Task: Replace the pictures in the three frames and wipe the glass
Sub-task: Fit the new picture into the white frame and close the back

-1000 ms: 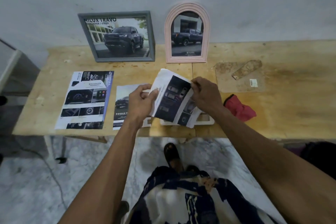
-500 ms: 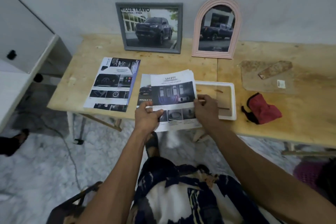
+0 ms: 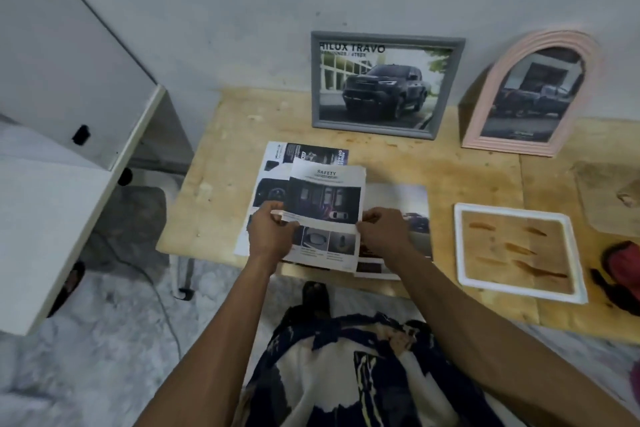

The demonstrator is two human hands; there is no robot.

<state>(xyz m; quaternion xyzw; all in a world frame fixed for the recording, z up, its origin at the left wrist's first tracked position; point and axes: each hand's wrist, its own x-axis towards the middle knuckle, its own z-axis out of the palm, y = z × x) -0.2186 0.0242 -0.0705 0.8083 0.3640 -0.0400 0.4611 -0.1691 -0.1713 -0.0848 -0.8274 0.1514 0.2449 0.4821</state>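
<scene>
Wooden counter (image 3: 478, 177) against grey wall; left hand (image 3: 272, 234) and right hand (image 3: 382, 230) fingers pinch safety leaflet (image 3: 325, 204) edges; white frame (image 3: 516, 250) lies right.

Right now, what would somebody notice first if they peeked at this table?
Probably the two hands, left hand and right hand, holding a car leaflet headed SAFETY over other leaflets at the table's near edge. Next, two truck pictures leaning on the wall: a grey frame and a pink arched frame. An empty white frame lies flat to the right.
</scene>
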